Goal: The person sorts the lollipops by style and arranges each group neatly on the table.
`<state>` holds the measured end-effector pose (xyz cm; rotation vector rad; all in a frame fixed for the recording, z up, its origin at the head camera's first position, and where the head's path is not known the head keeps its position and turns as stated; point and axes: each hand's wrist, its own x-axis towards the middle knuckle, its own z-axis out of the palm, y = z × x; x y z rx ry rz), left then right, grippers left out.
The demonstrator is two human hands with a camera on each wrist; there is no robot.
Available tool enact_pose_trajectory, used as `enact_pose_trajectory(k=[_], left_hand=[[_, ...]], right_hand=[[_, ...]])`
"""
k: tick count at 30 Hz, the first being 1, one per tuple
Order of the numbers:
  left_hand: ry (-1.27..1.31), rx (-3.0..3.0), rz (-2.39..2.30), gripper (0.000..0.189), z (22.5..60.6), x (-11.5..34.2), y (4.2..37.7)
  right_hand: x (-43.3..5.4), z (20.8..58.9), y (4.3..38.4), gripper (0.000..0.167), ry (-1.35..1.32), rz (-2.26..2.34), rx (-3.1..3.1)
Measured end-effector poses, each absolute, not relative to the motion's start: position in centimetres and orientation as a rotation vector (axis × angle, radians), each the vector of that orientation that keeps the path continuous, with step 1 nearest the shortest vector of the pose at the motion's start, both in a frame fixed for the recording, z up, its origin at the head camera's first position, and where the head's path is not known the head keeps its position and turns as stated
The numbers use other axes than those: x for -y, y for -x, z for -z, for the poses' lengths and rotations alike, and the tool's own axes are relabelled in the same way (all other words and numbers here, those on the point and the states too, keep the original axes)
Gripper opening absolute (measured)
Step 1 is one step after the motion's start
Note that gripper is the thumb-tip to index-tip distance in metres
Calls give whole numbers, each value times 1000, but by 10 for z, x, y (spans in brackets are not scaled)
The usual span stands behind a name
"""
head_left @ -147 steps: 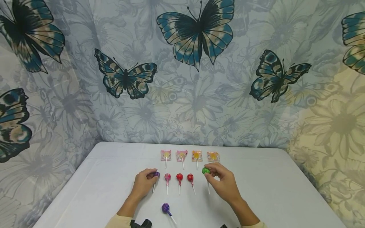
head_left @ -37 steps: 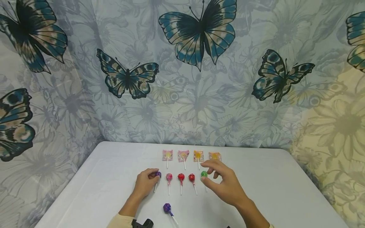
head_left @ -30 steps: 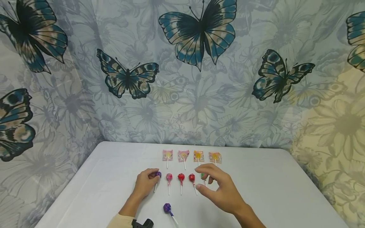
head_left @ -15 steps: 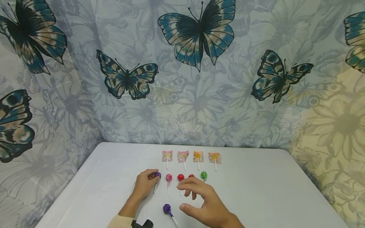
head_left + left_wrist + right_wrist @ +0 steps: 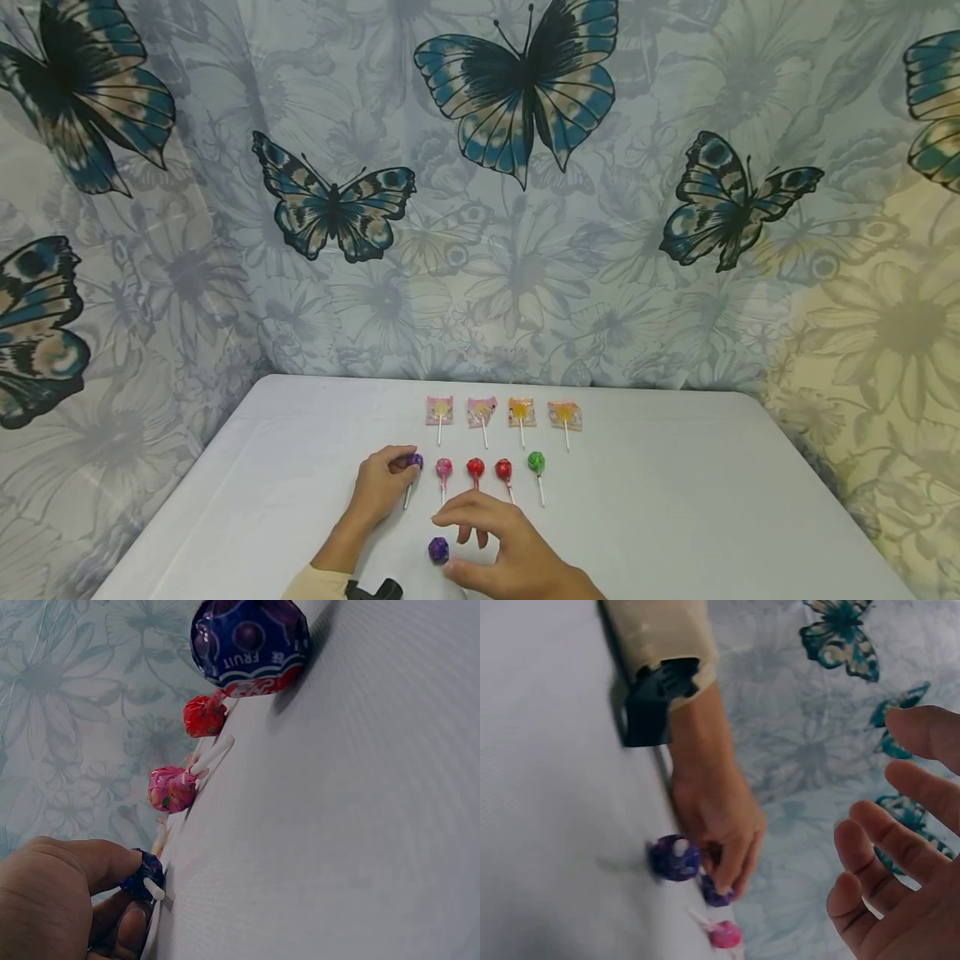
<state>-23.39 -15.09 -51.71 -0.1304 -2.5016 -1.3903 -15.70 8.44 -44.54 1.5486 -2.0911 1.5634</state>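
Observation:
My left hand [image 5: 382, 483] pinches the purple lollipop [image 5: 416, 460] at the left end of the middle row; its white stick points toward me. Nearer to me lies a second purple lollipop [image 5: 438, 550], its stick hidden by my right hand [image 5: 510, 546] in the head view. That hand hovers with thumb and fingers spread, the fingertips just right of the lollipop's head and nothing between them. In the row beside my left hand lie a pink lollipop [image 5: 444, 467], two red lollipops [image 5: 475, 468] and a green lollipop [image 5: 536, 462].
Behind the middle row, several flat lollipops in pink and orange wrappers [image 5: 521, 411] form a back row on the white table [image 5: 675, 483]. A butterfly-patterned cloth [image 5: 525, 292] hangs behind the table. A black strap mount [image 5: 375, 589] sits at my left wrist.
My right hand has let go of the green lollipop, leaving it at the row's right end, and has moved left and toward me to the near purple lollipop. My left hand stays put.

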Motion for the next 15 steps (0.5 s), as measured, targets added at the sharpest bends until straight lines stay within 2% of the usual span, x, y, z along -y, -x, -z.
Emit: enact_pose_trajectory(k=[15], left_hand=[[139, 2494, 1367, 26, 517, 150, 234]], right_hand=[[-78, 475, 164, 35, -1497, -1615, 2329]])
